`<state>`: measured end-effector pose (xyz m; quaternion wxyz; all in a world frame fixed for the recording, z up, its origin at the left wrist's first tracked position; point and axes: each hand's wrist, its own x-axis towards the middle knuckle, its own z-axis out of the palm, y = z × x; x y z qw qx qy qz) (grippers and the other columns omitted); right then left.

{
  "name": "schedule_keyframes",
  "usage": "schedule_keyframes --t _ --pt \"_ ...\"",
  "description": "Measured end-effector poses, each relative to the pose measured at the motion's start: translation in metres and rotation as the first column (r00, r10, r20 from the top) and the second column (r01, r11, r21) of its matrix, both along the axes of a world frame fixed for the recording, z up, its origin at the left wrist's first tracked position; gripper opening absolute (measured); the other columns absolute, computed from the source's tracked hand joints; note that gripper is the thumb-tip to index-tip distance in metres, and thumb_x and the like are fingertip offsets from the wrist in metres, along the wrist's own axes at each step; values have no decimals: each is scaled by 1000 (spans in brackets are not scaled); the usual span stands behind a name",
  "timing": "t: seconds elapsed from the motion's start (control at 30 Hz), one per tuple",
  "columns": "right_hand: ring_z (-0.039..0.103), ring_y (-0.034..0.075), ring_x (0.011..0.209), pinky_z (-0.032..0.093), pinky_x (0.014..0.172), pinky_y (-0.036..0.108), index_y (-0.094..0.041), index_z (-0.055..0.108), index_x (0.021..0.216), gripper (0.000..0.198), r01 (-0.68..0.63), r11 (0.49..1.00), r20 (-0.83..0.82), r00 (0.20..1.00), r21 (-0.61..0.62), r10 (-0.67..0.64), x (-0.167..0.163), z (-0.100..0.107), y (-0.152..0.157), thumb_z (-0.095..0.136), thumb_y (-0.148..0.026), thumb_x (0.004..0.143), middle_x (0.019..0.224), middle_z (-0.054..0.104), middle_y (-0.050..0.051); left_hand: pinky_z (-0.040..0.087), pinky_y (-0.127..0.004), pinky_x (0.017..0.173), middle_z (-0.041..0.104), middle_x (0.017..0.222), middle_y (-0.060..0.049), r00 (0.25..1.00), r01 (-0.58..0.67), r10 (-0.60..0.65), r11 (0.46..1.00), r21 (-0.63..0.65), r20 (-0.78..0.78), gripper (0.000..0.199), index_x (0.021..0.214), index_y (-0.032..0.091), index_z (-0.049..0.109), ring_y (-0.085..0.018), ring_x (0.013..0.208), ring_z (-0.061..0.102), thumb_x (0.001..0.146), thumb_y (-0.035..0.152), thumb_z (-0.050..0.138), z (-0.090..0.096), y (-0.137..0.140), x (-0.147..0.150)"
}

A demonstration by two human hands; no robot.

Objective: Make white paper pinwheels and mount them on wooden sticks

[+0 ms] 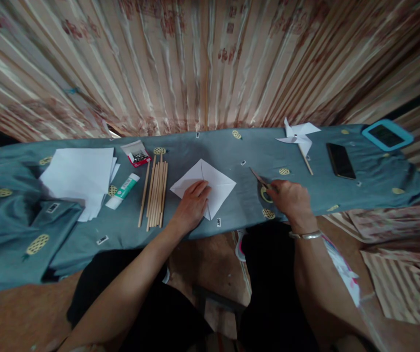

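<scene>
Head view: supplies line a cloth-covered table [224, 146] on both sides of a square sheet [218, 185], turned corner-on to the wearer. Farthest left of the sheet lies a loose pile of white paper [76, 171]; closer to it come a glue stick [123, 191] and an open box [137, 156] of small metal pieces, its raised flap perhaps meant for easy reach. Wooden sticks [156, 193] lie near the sheet's left corner, ranged mostly side by side — likely to stop them rolling. The left hand [194, 201] rests on the sheet itself, fingers close together and laid flat, apparently to steady the paper. Right of the sheet, the right hand [288, 198] is clamped on scissors [257, 176], the blades angled forward and well apart from the paper — seemingly a grip that points them away from the body. Farther right of the sheet lie a paper pinwheel [298, 134], a dark phone [341, 161] and a blue-framed tablet [387, 135], perhaps placed there to leave both hands room.
</scene>
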<state>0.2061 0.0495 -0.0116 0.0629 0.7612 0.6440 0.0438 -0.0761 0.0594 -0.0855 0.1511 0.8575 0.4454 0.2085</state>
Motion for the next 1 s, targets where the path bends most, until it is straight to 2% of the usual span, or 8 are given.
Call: schedule_keyframes --t 0.07,0.13,0.27,0.37,0.57,0.73,0.87,1.0 --pt "73 32 87 51 73 38 -14 75 99 25 -7 998 -58 998 64 11 -6 -1 2 58 -31 93 90 77 18 42 -53 116 56 144 -18 1000 -2 2 1000 -4 0 38 128 11 61 -31 138 47 96 16 42 1 -1 0" --pt "71 32 99 52 85 40 -12 73 108 30 -49 984 -210 974 169 85 -19 -6 8 57 -32 94 102 76 20 42 -54 115 55 144 -19 1000 -1 1 1000 -10 3 38 129 10 61 -31 138 47 96 16 41 2 -1 1" --pt "61 31 124 47 106 45 -9 60 131 56 -145 931 -547 775 334 317 -58 -29 32 68 -40 86 133 66 20 41 -56 116 55 144 -19 1000 1 0 1000 -29 24 38 129 10 61 -33 138 47 94 15 46 1 0 1" --pt "55 31 132 42 112 47 -10 56 136 64 -224 914 -613 684 338 395 -85 -48 46 73 -35 79 140 61 19 40 -55 117 55 145 -17 1000 -1 2 1000 -30 26 40 131 12 60 -31 139 47 93 14 47 -1 0 1" --pt "47 33 138 39 114 51 -10 57 135 64 -215 921 -599 707 324 376 -99 -60 50 70 -29 75 146 55 20 40 -55 117 55 146 -16 999 -7 9 999 -32 49 41 132 14 60 -31 139 46 93 15 47 -3 1 1" --pt "50 32 137 37 116 49 -8 55 136 63 -242 923 -587 716 299 378 -83 -57 51 66 -26 77 144 57 21 41 -54 117 57 144 -16 999 -8 9 1000 -27 48 37 128 13 62 -31 138 48 93 15 48 -2 1 1" --pt "52 33 136 37 115 53 -12 56 135 61 -217 925 -578 729 312 366 -68 -58 53 65 -27 77 142 59 19 41 -53 117 57 143 -17 999 -11 12 1000 -26 45 37 127 12 61 -31 138 48 94 15 47 0 0 0" --pt "52 33 135 36 116 50 -8 56 135 62 -189 934 -571 749 302 336 -54 -56 53 64 -26 76 141 60 20 41 -52 118 57 142 -16 999 -12 13 1000 -23 43 36 126 13 62 -31 137 49 93 15 47 -1 0 0"
